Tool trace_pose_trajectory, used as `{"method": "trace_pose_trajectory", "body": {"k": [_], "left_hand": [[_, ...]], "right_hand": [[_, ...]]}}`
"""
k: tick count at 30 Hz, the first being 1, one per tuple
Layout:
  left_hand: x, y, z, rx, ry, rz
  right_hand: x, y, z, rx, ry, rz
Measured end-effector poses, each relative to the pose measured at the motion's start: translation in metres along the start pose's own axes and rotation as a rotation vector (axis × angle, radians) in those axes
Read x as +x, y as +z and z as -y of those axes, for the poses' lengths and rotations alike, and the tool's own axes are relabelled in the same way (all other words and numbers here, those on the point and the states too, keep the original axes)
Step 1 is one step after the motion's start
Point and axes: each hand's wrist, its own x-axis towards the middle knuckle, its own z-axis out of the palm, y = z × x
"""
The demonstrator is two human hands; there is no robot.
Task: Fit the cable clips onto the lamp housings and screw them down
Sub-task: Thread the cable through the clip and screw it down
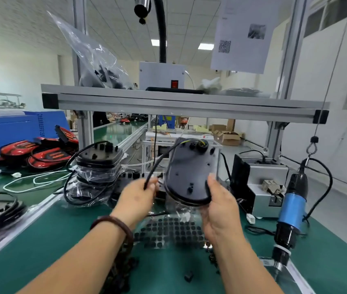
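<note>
Both hands are raised above the green surface [52, 230] with one lamp housing [191, 168] between them, clear of the surface and tilted with its grey back toward the camera. The right hand [219, 204] grips the housing at its lower right edge, thumb on the back face and fingers curled underneath. The left hand [136, 198] pinches a black cable [157, 162] between thumb and fingers; the cable rises from that hand to the upper end of the housing. The left wrist carries a dark bracelet [113, 223]. Directly below the housing lies a clear sheet of round black pads [168, 232]. A small black part [189, 276] lies on the surface nearer the camera, too blurred to identify. A stack of bagged housings [98, 164] stands on the left, just beyond the left hand, with red lamps [41, 151] piled farther left. A blue and black electric screwdriver [291, 209] hangs on the right, untouched, beside a grey metal box [261, 187]. An aluminium shelf [168, 100] spans the station overhead.
</note>
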Motion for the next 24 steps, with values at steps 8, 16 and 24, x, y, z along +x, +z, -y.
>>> {"method": "trace_pose_trajectory", "body": {"k": [8, 16, 24], "left_hand": [[0.076, -0.041, -0.064, 0.040, 0.320, -0.088], [0.093, -0.022, -0.068, 0.286, 0.376, -0.235], [0.071, -0.002, -0.060, 0.147, 0.068, 0.051]], "right_hand": [[-0.010, -0.017, 0.032, -0.297, 0.119, 0.111], [-0.064, -0.052, -0.011, -0.430, 0.348, 0.195], [-0.082, -0.061, -0.020, -0.475, 0.430, 0.226]]}}
